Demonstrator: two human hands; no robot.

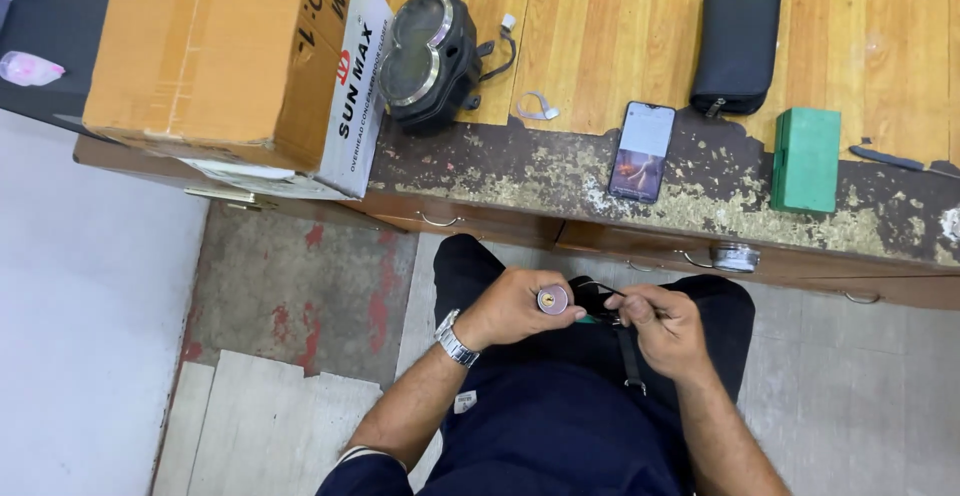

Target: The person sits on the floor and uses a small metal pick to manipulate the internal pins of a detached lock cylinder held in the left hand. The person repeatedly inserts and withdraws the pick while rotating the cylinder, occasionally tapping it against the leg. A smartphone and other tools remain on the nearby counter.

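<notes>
Frame centre, over the lap: left hand clamped on a lock cylinder, right hand pinching a thin tool beside it. Further up, bench: phone, green box, black pouch, cardboard box upper left.

- The left hand, a metal watch on its wrist, grips a small lock cylinder, its round face with the keyhole turned up towards the camera.
- The right hand pinches a thin dark tool just beside the cylinder, over the lap.
- On the worn wooden desk lie a cardboard box, a twin-dial instrument cluster, a lit phone, a black zip pouch and a green box.
- A small round tin sits at the desk's drawer edge.
</notes>
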